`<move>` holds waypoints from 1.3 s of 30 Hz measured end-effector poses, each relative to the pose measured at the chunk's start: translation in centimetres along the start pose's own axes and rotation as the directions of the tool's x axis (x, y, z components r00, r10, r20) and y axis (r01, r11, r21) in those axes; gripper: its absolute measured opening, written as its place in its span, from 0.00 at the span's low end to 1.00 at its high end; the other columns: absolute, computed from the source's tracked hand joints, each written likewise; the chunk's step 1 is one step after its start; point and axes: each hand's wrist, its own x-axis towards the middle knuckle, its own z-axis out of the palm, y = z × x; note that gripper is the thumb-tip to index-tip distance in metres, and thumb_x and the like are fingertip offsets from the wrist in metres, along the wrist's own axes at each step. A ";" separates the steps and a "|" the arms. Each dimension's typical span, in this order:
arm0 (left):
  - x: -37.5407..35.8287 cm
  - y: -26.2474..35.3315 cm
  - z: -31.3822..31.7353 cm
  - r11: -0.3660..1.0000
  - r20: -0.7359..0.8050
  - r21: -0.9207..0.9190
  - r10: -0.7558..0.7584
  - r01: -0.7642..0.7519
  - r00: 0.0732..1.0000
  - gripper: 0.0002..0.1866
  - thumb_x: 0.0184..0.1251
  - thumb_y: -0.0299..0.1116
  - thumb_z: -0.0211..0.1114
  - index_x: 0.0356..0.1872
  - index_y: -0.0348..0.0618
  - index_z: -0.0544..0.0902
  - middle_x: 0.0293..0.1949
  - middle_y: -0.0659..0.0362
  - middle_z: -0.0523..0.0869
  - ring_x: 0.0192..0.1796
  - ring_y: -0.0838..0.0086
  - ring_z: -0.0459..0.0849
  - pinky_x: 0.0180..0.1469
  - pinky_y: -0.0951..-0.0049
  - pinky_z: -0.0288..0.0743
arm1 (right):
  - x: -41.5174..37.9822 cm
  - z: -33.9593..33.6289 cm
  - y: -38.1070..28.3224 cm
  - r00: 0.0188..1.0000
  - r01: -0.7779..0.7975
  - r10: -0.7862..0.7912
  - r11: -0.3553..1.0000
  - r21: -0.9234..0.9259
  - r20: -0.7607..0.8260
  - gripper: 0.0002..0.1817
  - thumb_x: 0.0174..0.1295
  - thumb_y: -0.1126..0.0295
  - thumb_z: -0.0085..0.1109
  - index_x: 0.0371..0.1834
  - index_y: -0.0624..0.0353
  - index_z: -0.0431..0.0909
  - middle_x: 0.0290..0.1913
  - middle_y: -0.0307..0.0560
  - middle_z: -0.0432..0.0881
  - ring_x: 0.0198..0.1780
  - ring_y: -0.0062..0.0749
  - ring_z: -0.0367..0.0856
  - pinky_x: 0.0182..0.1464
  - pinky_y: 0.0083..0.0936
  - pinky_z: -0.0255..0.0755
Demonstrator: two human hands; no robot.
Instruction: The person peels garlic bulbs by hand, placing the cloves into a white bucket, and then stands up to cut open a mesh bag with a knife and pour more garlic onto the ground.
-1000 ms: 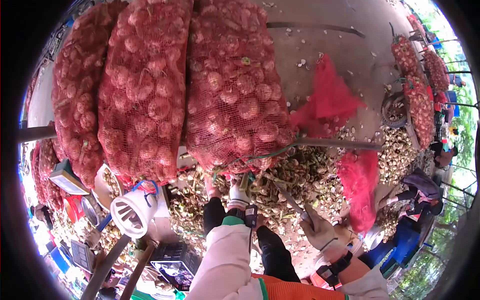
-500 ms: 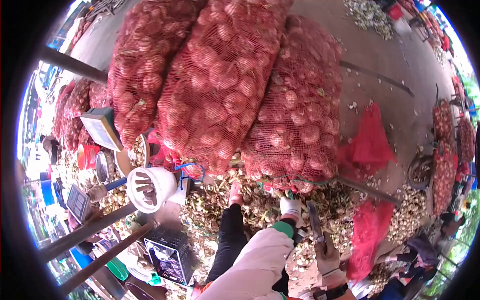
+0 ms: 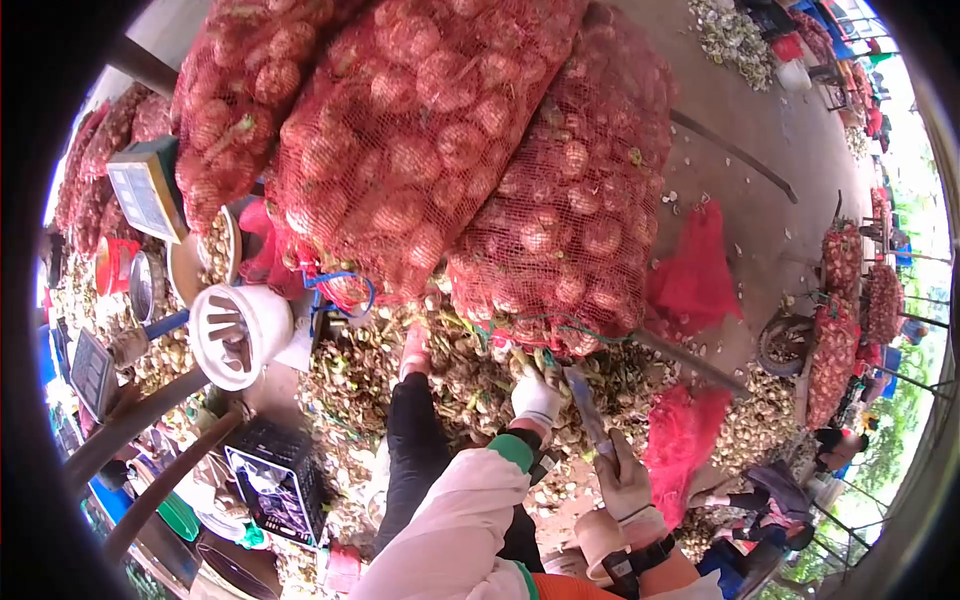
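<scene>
My left hand, in a white glove, is closed at the lower edge of a red mesh sack full of bulbs. Greenish-pale garlic stalks show at its fingertips; the bulb end is hard to make out. My right hand, also gloved, is wrapped round the handle of a knife. The long blade points up and left, with its tip close beside my left hand. Below both lies a heap of garlic stalks and trimmings.
Two more full mesh sacks lean to the left. A white bucket, a black crate and metal poles stand at left. Red netting and a tyre lie at right, where another person sits.
The view has turned, so sacks, bucket and crate appear farther left. The knife has tilted toward my left hand, its tip now nearer the fingers. My left hand stays by the sack's lower edge.
</scene>
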 end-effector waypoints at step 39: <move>0.1 -9.6 -13.8 0.938 0.328 -0.328 -0.002 0.116 0.945 0.21 0.64 0.41 0.64 0.48 0.33 0.77 0.42 0.49 0.84 0.41 0.62 0.83 0.47 0.69 0.75 | -3.2 1.8 -5.9 0.933 -0.353 0.350 0.936 0.015 0.079 0.31 0.64 0.56 0.50 0.68 0.56 0.59 0.29 0.64 0.80 0.31 0.61 0.80 0.31 0.49 0.71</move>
